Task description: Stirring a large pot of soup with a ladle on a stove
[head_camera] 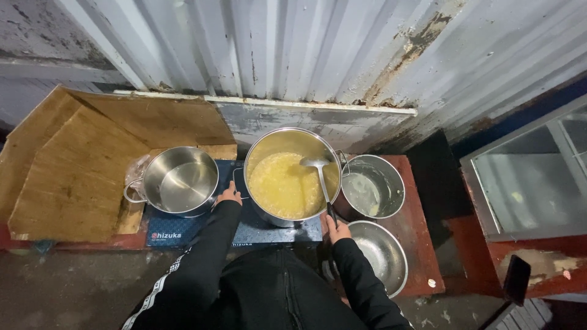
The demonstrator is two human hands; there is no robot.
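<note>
Yellow soup fills the big steel pot (292,177) on the blue cooktop (183,231) | ladle (322,183) handle is gripped by closed right hand (335,230), bowl resting in the soup | pot side is steadied by left hand (228,195), fingers loosely curled | empty pot (180,181) stands left, steel bowls (382,250) right.

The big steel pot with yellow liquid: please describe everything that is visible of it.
The big round shiny steel pot stands upright on the dark blue cooktop, lidless and roughly half full of yellow liquid. A steel ladle leans inside, its dark handle held by the right hand. The left hand rests at its left side.
</note>
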